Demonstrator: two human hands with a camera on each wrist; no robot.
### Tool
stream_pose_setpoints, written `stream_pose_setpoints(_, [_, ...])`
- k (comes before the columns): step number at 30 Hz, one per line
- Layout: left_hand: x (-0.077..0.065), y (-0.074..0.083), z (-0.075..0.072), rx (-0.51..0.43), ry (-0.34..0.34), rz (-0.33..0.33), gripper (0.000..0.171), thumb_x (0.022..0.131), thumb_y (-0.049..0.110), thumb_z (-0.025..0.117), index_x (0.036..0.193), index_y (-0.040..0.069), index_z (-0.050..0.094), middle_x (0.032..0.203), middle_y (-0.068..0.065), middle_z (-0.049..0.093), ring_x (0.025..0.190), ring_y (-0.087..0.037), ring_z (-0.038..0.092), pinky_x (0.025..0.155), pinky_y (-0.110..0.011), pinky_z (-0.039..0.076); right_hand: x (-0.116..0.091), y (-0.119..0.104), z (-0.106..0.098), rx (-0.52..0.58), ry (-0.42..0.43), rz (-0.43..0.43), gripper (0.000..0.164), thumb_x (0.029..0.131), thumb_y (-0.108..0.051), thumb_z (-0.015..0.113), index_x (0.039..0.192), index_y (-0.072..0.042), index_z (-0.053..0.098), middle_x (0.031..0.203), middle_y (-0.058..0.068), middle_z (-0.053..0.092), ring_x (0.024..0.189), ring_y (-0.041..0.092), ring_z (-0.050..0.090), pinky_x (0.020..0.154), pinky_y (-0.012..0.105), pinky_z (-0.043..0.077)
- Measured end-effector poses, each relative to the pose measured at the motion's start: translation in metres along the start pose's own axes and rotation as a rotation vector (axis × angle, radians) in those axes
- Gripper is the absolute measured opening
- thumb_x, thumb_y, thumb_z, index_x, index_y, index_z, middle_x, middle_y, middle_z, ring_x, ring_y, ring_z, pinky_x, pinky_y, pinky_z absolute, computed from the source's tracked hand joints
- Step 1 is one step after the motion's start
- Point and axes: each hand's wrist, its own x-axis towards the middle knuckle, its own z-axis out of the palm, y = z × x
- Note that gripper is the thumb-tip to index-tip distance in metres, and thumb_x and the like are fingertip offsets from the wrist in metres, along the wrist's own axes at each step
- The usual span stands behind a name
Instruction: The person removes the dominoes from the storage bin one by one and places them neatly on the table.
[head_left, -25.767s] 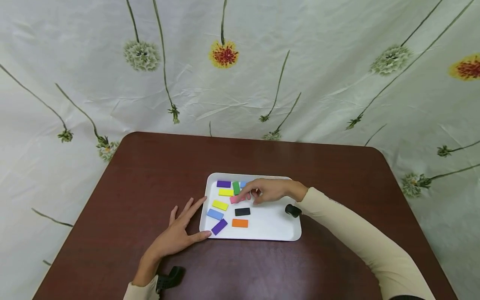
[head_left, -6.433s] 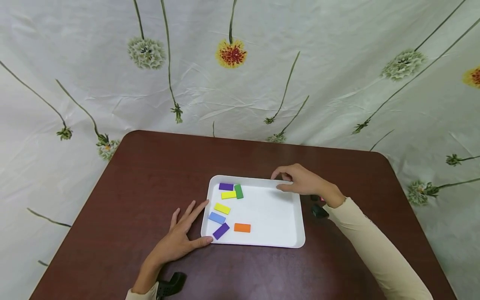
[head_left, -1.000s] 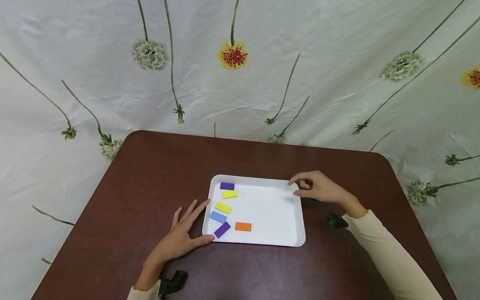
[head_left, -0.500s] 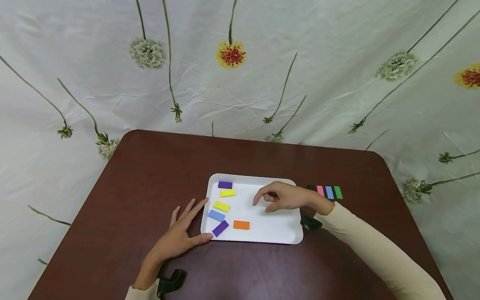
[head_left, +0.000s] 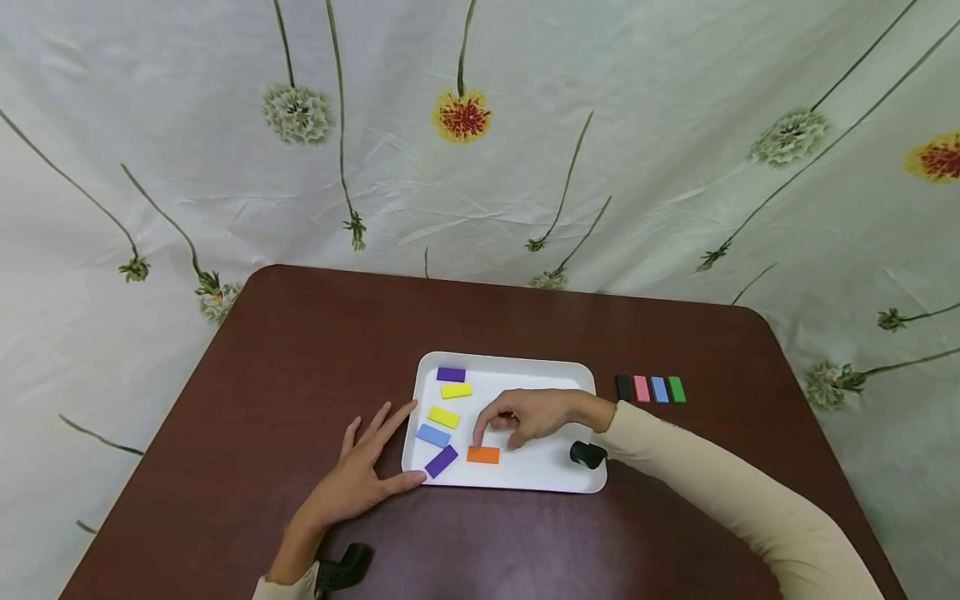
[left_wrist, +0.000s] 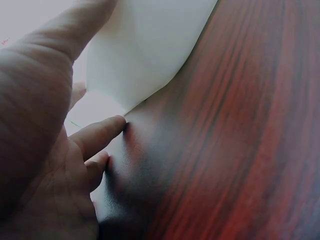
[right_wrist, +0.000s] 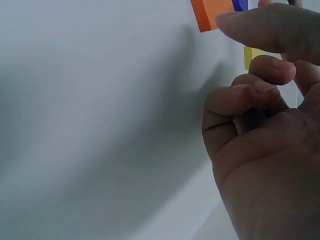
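Note:
A white tray (head_left: 540,477) lies on the brown table. My left hand (head_left: 352,479) rests at its left edge with fingers spread, thumb at the front corner. In the left wrist view its fingertips are by the tray's side. Over the tray, my right hand (head_left: 532,415) has its index fingertip at the back edge of an orange block (head_left: 483,455). The thumb stands apart, right of that block, and the other fingers are curled in. Left of it lie a purple block (head_left: 441,462), a blue block (head_left: 433,435), a yellow block (head_left: 444,417), and further back another yellow and purple one.
Right of the tray, a black block (head_left: 624,387), a pink block (head_left: 641,389), a blue block (head_left: 659,390) and a green block (head_left: 677,390) stand in a row on the table (head_left: 337,333). A flower-patterned cloth (head_left: 675,167) hangs behind.
My right hand has moved from the tray's right edge leftward and forward to the orange block. Since the oldest frame, black, pink, blue and green blocks have gone from tray to table.

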Motion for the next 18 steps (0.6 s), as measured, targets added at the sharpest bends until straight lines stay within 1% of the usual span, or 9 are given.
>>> stream_pose_setpoints(3, [0.001, 0.0, 0.001, 0.003, 0.002, 0.011, 0.094, 0.083, 0.047, 0.079, 0.159, 0.036, 0.025, 0.161, -0.01, 0.035, 0.154, -0.04, 0.014, 0.114, -0.066, -0.005, 0.005, 0.001, 0.004, -0.036, -0.016, 0.002, 0.047, 0.081, 0.018, 0.062, 0.118, -0.01, 0.071, 0.072, 0.004, 0.029, 0.066, 0.007, 0.029, 0.066, 0.019, 0.028])
stream_pose_setpoints(7, [0.002, 0.001, 0.001, 0.003, -0.004, 0.015, 0.095, 0.082, 0.048, 0.079, 0.159, 0.035, 0.026, 0.162, -0.009, 0.034, 0.154, -0.039, 0.014, 0.114, -0.065, -0.005, 0.009, 0.002, 0.007, -0.058, -0.023, 0.019, 0.049, 0.08, 0.018, 0.062, 0.118, -0.012, 0.071, 0.071, 0.0, 0.029, 0.066, 0.006, 0.029, 0.066, 0.018, 0.028])
stream_pose_setpoints(12, [0.002, 0.003, 0.0, -0.003, -0.006, 0.013, 0.095, 0.083, 0.046, 0.08, 0.159, 0.035, 0.025, 0.162, -0.008, 0.033, 0.154, -0.038, 0.013, 0.114, -0.065, -0.005, 0.012, 0.001, 0.008, -0.067, -0.02, 0.038, 0.051, 0.079, 0.018, 0.062, 0.118, -0.013, 0.071, 0.073, -0.003, 0.031, 0.068, 0.004, 0.032, 0.068, 0.017, 0.03])
stream_pose_setpoints(18, [0.001, 0.003, -0.001, -0.002, -0.009, 0.006, 0.094, 0.083, 0.045, 0.079, 0.159, 0.035, 0.024, 0.163, -0.009, 0.032, 0.154, -0.039, 0.013, 0.114, -0.065, -0.005, 0.013, 0.0, 0.011, -0.121, -0.015, 0.051, 0.053, 0.077, 0.018, 0.062, 0.116, -0.016, 0.071, 0.075, -0.003, 0.034, 0.072, 0.004, 0.035, 0.072, 0.017, 0.032])
